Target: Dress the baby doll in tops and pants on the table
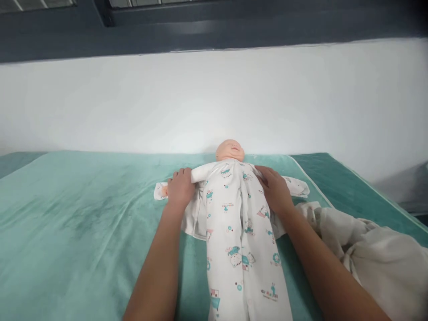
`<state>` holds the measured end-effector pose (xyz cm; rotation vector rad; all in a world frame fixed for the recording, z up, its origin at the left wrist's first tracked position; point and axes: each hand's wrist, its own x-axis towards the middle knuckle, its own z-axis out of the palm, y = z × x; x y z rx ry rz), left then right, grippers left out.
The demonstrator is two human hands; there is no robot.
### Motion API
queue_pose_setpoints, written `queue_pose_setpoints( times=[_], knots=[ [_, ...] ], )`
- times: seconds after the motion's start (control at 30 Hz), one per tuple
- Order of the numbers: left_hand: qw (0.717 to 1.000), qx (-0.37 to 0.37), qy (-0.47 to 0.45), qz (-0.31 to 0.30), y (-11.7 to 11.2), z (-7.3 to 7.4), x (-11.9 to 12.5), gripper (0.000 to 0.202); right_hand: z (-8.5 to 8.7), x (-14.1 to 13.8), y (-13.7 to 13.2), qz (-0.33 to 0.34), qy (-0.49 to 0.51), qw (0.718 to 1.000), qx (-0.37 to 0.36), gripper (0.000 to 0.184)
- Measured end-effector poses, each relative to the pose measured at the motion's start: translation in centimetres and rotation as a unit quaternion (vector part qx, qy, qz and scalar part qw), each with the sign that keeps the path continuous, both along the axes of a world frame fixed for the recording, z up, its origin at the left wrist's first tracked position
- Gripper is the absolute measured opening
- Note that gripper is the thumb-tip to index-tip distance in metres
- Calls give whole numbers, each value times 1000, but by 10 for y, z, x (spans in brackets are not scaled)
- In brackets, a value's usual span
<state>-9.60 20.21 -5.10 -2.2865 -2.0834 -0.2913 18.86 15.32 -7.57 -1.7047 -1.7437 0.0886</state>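
Note:
A baby doll (230, 151) lies on its back, its head near the wall and its arms stretched out sideways. Over its front is spread a long white baby garment (223, 232) printed with small teal and pink figures. White cloth panels (195, 218) fan out underneath at both sides. My left hand (181, 187) has its fingers curled round the sleeve on the left, near the doll's hand. On the other side, my right hand (274, 188) is bent over the sleeve by the shoulder, thumb against the garment. The garment's lower end runs out of view.
A teal blanket (83, 232) covers the surface under the doll. Crumpled off-white cloth (381, 258) lies at the right beside my forearm. A white wall (214, 98) rises close behind the doll's head, with a dark ledge (214, 33) above it.

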Motion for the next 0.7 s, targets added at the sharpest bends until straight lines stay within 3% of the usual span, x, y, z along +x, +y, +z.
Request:
queue_pose_setpoints(
  times=[0.13,0.27,0.4,0.53,0.6,0.7],
  knots=[
    [1000,2,-12,-5,-4,2,13,42,0,-2,10,-37,-24,999,-11,38],
    [995,44,-63,-63,-9,2,26,55,4,4,15,-70,-24,997,-35,36],
    [974,60,-198,-87,-15,11,33,54,4,15,15,-118,-1,992,-49,36],
    [931,42,-352,-82,-32,34,48,40,8,20,14,-127,-2,989,-74,36],
    [917,42,-373,-137,-43,46,62,35,10,20,14,-126,-7,987,-102,35],
    [920,27,-297,-255,-55,59,88,32,12,20,15,-133,-7,982,-136,36]
  ],
)
